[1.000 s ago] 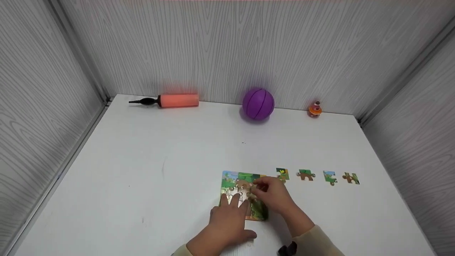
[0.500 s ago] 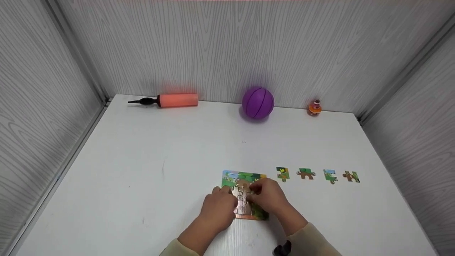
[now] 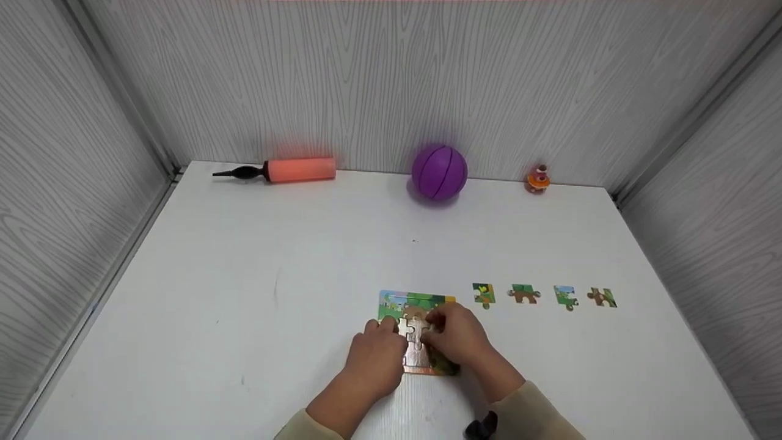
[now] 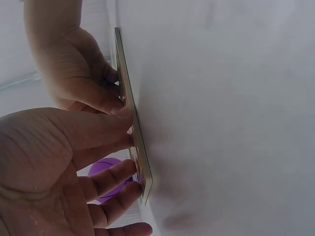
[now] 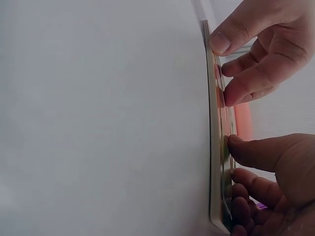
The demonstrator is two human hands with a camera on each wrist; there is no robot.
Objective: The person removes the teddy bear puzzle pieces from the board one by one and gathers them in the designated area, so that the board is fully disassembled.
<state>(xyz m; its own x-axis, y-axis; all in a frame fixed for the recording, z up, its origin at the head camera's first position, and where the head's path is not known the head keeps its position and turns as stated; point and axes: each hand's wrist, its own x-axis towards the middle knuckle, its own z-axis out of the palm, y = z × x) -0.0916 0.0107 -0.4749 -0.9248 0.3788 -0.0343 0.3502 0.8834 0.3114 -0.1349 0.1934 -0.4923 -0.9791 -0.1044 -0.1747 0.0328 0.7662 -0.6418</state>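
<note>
A small jigsaw puzzle board (image 3: 417,360) with a brown bear on green lies on the white table, its middle and left showing pale bare backing. My left hand (image 3: 376,354) rests at its left side; in the left wrist view its thumb (image 4: 106,129) and fingers touch the edge and face of the board, fingers loosely extended. Over the right part of the board, my right hand (image 3: 461,336) pinches a puzzle piece between thumb and index finger, the piece mostly hidden by the fingers. In the right wrist view that thumb (image 5: 256,152) presses close at the board's surface.
Several loose puzzle pieces lie in a row right of the board, among them a yellow-and-green piece (image 3: 484,294) and a brown one (image 3: 524,294). Along the back wall are an orange hand pump (image 3: 301,170), a purple ball (image 3: 440,173) and a small toy figure (image 3: 538,179).
My left hand has drawn back from flat across the board to its left side, fingers now bent. The right hand stays over the board's right part, shifting slightly left and down.
</note>
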